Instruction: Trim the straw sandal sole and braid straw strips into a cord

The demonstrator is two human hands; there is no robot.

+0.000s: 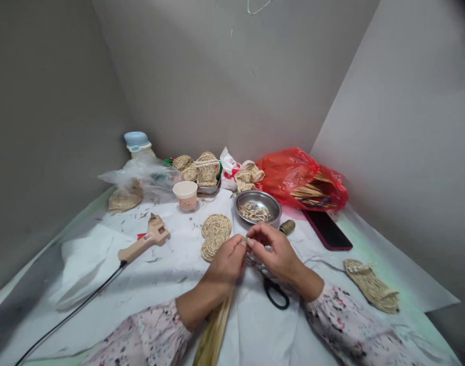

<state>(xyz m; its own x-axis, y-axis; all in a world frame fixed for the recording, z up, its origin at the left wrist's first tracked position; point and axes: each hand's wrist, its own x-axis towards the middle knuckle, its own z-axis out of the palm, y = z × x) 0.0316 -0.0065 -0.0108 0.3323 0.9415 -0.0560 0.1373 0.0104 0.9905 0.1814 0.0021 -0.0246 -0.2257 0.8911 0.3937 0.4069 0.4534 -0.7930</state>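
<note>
Straw (213, 340), white sheet (141, 282), grey walls (224, 76)

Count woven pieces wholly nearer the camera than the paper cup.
2: figure-eight piece by the left hand; slipper-shaped piece at far right. More may be hidden.

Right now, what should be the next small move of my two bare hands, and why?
Perhaps the right hand should gently twist the small, pale, straw-like piece while the left hand steadies it: the fingertips of both hands meet there, and the long, flat, yellowish straw strands extend below the left hand.
</note>
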